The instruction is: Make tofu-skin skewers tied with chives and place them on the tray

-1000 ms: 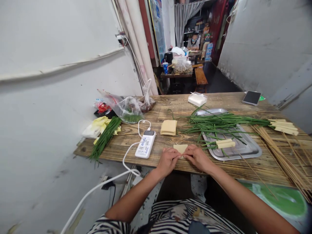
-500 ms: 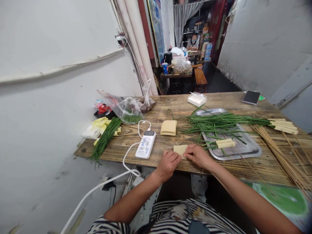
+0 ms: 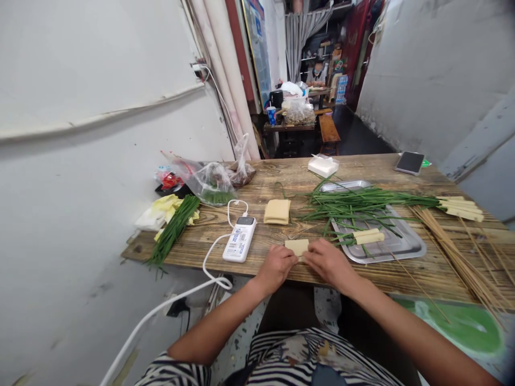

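A small pale yellow bean curd sheet (image 3: 296, 246) lies near the table's front edge. My left hand (image 3: 278, 265) pinches its near left edge, fingers pressed together. At the near right edge, the closed fingers of my right hand (image 3: 328, 260) grip the same sheet. The fingertips hide the sheet's near edge, so what lies under them cannot be made out. Just beyond is a stack of bean curd sheets (image 3: 277, 212). To the right, bean curd rolls (image 3: 368, 236) with green stalks sticking out rest on a metal tray (image 3: 410, 249).
Long green chives (image 3: 362, 199) lie across the tray, with more bean curd rolls (image 3: 461, 208) at the right. Bamboo skewers (image 3: 450, 252) spread beside it. Left are a white power bank (image 3: 240, 239) with cable, a chive bundle (image 3: 175, 230) and plastic bags (image 3: 215, 182). Behind sits another person (image 3: 317, 75).
My right hand has turned, its fingers drawn together along the sheet's near edge. Less of the sheet shows in front of my fingers. My left hand stays nearly in place.
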Tool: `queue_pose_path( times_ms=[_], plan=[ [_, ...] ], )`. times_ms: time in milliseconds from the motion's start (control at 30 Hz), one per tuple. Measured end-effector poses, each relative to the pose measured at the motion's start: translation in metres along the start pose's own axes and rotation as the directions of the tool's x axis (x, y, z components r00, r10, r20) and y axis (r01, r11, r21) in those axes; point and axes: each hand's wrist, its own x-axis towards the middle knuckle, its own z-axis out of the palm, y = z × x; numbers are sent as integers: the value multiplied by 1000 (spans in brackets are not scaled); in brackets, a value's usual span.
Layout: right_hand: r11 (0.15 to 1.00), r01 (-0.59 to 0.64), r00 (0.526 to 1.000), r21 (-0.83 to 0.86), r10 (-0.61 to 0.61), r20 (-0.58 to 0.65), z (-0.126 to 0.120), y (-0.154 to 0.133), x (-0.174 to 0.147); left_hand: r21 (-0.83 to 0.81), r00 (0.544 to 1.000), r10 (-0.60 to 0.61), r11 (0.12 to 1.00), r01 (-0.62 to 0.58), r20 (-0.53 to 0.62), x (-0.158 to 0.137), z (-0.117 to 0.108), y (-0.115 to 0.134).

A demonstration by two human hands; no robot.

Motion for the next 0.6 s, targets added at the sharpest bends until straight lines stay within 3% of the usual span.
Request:
queue_pose_path(
  times_ms=[167, 367, 467, 600],
  plan=[
    [967, 103, 993, -234, -89, 73, 16, -5, -4, -72, 999, -32, 997, 31, -10, 3, -2, -1],
    [979, 78, 990, -189, -54, 129, 18, -1, 2, -206, 988, -111, 975, 88, -105, -3, 6, -7],
    [988, 42, 991, -149, -23, 129, 17, -2, 5, -133, 988, -66, 990, 48, -138, -4, 4, -6],
    [994, -2, 993, -110, 15, 115, 16, -2, 8, 46, 996, 27, 999, -23, -84, -3, -3, -1]
  ],
)
